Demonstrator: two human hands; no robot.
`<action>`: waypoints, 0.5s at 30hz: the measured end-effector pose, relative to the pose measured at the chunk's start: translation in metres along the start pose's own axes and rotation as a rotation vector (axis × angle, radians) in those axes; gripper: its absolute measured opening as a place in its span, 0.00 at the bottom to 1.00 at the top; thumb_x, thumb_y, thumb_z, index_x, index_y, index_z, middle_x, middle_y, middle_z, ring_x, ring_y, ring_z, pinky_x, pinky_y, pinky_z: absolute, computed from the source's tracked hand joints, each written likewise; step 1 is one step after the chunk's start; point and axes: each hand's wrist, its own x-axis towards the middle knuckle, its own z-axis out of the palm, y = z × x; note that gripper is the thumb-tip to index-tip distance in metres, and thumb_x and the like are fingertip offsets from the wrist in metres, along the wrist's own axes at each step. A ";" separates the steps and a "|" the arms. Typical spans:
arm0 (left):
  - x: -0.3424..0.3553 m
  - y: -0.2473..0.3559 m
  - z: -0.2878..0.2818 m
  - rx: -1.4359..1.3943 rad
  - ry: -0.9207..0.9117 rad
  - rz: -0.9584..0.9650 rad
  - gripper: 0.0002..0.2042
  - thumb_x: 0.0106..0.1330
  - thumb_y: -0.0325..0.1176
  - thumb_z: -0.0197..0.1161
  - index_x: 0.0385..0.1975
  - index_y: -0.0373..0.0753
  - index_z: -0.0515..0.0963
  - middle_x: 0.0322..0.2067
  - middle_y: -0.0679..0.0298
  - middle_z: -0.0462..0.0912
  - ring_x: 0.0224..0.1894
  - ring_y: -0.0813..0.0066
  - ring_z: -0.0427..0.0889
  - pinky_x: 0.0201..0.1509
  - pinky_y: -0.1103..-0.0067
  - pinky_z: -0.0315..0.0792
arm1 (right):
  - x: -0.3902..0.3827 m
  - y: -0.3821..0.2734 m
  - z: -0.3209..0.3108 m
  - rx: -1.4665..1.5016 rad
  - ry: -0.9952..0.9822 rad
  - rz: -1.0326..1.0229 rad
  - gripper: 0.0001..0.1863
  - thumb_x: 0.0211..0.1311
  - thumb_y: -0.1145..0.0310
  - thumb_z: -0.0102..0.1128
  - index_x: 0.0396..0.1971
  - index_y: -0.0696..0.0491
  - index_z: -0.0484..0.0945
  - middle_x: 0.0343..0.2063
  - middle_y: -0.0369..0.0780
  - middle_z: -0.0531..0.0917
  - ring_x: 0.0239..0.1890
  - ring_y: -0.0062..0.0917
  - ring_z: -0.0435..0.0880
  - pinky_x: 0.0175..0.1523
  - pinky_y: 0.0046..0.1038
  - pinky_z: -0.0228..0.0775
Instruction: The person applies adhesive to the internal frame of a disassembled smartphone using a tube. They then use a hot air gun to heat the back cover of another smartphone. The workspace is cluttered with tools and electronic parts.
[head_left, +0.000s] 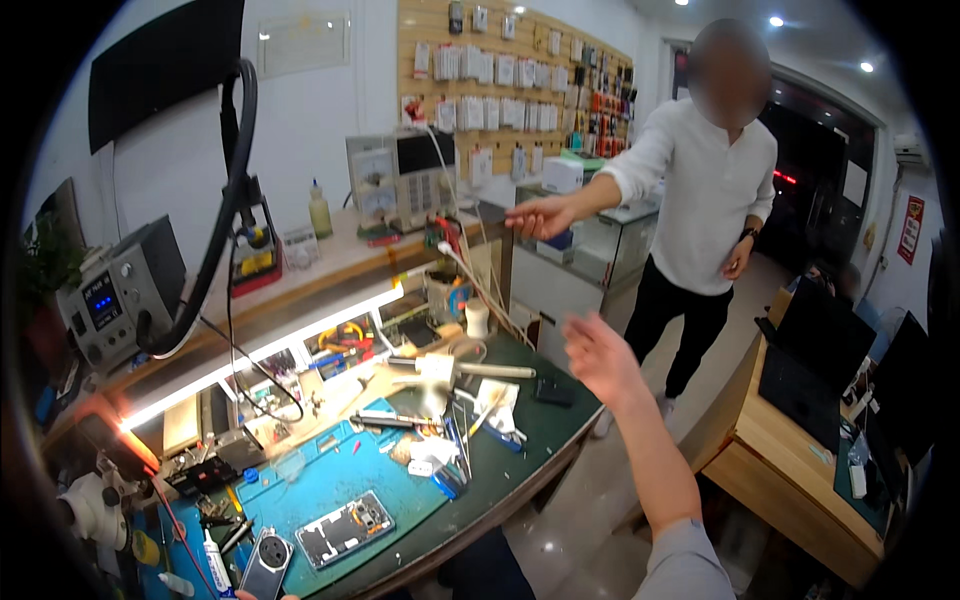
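My right hand [600, 362] is raised past the bench's right edge, reaching toward a person in a white shirt. Its fingers are loosely bent and apart, slightly blurred, and I see nothing in them. At the bottom edge, fingertips of my left hand [288, 597] show on both sides of a phone [266, 562] with a large round camera block; the rest of that hand is out of the picture. Beside it, an opened phone [345, 528] with its inner parts bare lies on the blue mat [290, 490]. The person's outstretched hand [545, 216] is apart from mine, fingers bent.
Tweezers, screwdrivers and small tools [455, 440] crowd the bench's middle. A microscope [95, 510] and a white tube [215, 560] stand at the left. A heating station [125, 290] and power supply [425, 180] sit on the shelf. At right stands a wooden desk [790, 490] with screens.
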 end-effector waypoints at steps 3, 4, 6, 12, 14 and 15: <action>0.007 -0.002 0.008 0.037 -0.063 0.013 0.35 0.66 0.76 0.42 0.20 0.46 0.70 0.11 0.69 0.65 0.11 0.72 0.60 0.16 0.75 0.56 | 0.090 -0.030 0.047 -0.153 0.232 -0.084 0.29 0.66 0.45 0.66 0.51 0.57 0.75 0.38 0.37 0.81 0.35 0.26 0.78 0.42 0.28 0.74; 0.005 -0.001 0.012 0.054 -0.079 0.027 0.36 0.66 0.77 0.42 0.21 0.46 0.70 0.11 0.69 0.65 0.10 0.73 0.59 0.15 0.75 0.55 | 0.106 -0.031 0.070 -0.141 0.330 -0.061 0.28 0.66 0.45 0.66 0.49 0.55 0.75 0.37 0.36 0.80 0.35 0.25 0.78 0.43 0.29 0.75; -0.002 0.003 0.016 0.056 -0.120 0.040 0.36 0.65 0.77 0.44 0.23 0.43 0.71 0.10 0.71 0.64 0.08 0.76 0.57 0.13 0.78 0.53 | 0.129 -0.022 0.104 -0.116 0.524 0.001 0.25 0.65 0.45 0.66 0.47 0.51 0.76 0.36 0.35 0.79 0.35 0.25 0.77 0.46 0.31 0.76; -0.015 -0.003 -0.001 -0.033 -0.033 0.071 0.37 0.65 0.76 0.45 0.27 0.40 0.73 0.10 0.71 0.63 0.08 0.78 0.57 0.11 0.79 0.51 | 0.168 -0.018 0.038 0.185 0.445 -0.400 0.15 0.69 0.55 0.65 0.46 0.49 0.76 0.40 0.36 0.78 0.39 0.28 0.80 0.46 0.34 0.79; -0.019 -0.003 -0.002 -0.016 -0.038 0.055 0.37 0.65 0.76 0.45 0.29 0.40 0.73 0.10 0.71 0.64 0.08 0.78 0.56 0.11 0.79 0.52 | 0.164 -0.022 0.025 0.143 0.509 -0.437 0.12 0.70 0.61 0.63 0.46 0.49 0.76 0.40 0.36 0.78 0.38 0.27 0.80 0.44 0.31 0.80; -0.019 -0.003 -0.005 -0.011 -0.041 0.052 0.37 0.65 0.76 0.45 0.30 0.40 0.73 0.10 0.71 0.64 0.07 0.77 0.56 0.11 0.79 0.52 | 0.162 -0.027 0.015 0.088 0.513 -0.438 0.10 0.71 0.64 0.62 0.46 0.50 0.76 0.40 0.36 0.78 0.37 0.26 0.80 0.42 0.29 0.80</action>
